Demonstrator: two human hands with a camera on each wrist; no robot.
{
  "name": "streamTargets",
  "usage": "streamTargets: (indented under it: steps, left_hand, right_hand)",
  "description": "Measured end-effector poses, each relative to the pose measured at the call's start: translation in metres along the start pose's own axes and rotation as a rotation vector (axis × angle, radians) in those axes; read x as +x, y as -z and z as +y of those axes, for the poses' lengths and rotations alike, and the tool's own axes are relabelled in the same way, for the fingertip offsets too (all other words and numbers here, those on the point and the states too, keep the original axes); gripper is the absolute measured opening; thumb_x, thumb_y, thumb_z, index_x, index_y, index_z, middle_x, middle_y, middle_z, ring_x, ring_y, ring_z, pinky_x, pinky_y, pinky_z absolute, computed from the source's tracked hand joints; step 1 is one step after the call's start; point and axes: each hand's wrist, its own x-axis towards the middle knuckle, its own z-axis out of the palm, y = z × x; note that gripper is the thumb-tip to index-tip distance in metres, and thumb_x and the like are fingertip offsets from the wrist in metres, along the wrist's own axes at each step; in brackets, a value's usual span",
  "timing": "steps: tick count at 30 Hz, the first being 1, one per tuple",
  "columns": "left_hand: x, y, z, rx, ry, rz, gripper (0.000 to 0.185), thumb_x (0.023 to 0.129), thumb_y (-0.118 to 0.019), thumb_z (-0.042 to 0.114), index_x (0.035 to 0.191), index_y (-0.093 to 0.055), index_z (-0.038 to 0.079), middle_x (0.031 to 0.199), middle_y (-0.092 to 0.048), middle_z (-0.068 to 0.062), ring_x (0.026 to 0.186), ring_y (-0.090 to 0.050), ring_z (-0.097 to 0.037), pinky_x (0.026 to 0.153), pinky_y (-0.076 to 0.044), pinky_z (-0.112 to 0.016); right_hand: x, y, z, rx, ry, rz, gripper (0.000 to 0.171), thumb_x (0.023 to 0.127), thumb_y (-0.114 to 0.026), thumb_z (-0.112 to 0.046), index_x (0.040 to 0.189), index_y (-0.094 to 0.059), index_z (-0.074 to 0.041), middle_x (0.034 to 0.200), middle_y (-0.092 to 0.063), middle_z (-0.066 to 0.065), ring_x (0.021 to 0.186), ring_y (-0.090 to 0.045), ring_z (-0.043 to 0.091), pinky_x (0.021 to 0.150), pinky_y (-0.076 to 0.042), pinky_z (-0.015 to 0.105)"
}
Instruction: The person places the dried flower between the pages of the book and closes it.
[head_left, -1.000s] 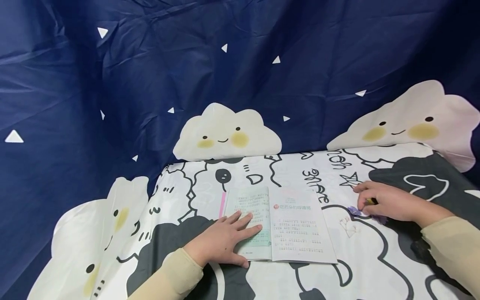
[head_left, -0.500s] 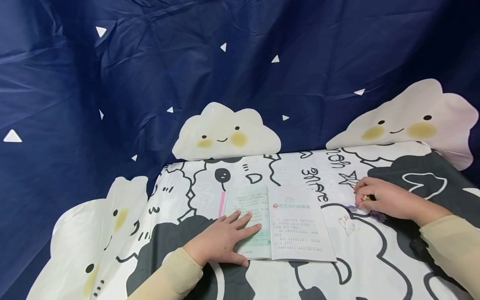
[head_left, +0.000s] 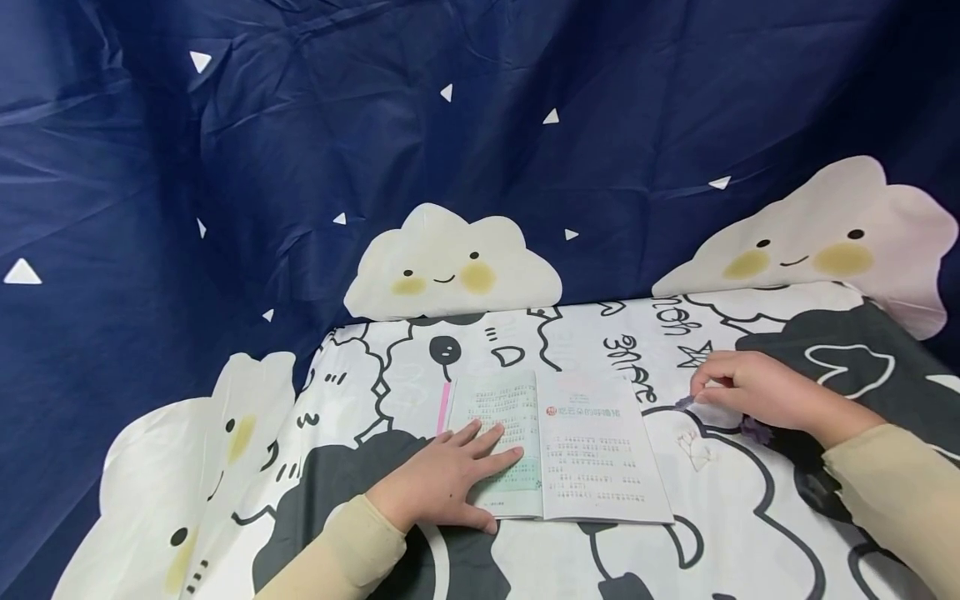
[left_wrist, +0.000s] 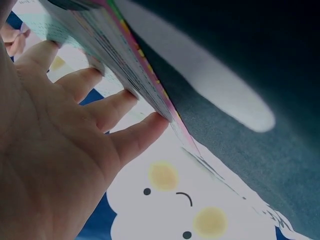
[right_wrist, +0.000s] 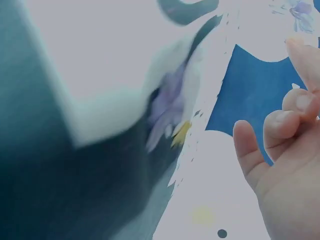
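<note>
An open book (head_left: 592, 454) lies flat in the middle of the doodle-printed tablecloth (head_left: 525, 342). My left hand (head_left: 480, 450) rests flat on its left page with the fingers spread. In the left wrist view those fingers (left_wrist: 115, 107) press against the book's page edges (left_wrist: 135, 70). To the right of the book, my right hand (head_left: 701, 393) pinches a small purple flower piece (head_left: 684, 402) at its fingertips, low over the cloth. A second purple flower (head_left: 753, 430) lies by that wrist. The right wrist view shows it with a yellow centre (right_wrist: 167, 112), beside my curled fingers (right_wrist: 295, 112).
A dark blue cloth (head_left: 375, 150) printed with white triangles and smiling clouds (head_left: 450, 267) hangs behind the table and drapes over its left side. The book's pink cover edge (head_left: 444, 407) shows beside the left page. Black patches of the tablecloth lie under both forearms.
My right hand has slid left and slightly away, toward the book, and the small purple piece has moved with its fingertips. The left hand and the book have stayed put.
</note>
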Motion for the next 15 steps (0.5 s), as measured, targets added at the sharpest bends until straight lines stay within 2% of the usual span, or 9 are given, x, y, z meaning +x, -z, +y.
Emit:
streamTargets:
  steps: [8,15]
  left_hand:
    - [0.0,0.0,0.002,-0.006,0.001,-0.004,0.096,0.081,-0.066,0.075,0.161,-0.024,0.043,0.167,-0.023,-0.003,0.151,-0.022,-0.037,0.112,-0.033,-0.059]
    - [0.0,-0.001,0.0,-0.01,-0.003,-0.004,0.097,0.08,-0.066,0.075,0.161,-0.023,0.042,0.167,-0.021,-0.003,0.151,-0.02,-0.037,0.113,-0.032,-0.06]
  right_hand:
    - [0.022,-0.011,-0.017,0.025,-0.008,-0.044,0.023,0.093,-0.075,-0.014,0.081,-0.071,-0.033,0.084,-0.059,-0.019,0.074,-0.052,0.002,0.067,-0.045,0.025]
    - [0.046,-0.026,-0.033,0.098,-0.013,-0.138,0.014,0.094,-0.074,-0.023,0.082,-0.071,-0.03,0.086,-0.061,-0.016,0.073,-0.054,0.005,0.067,-0.046,0.027]
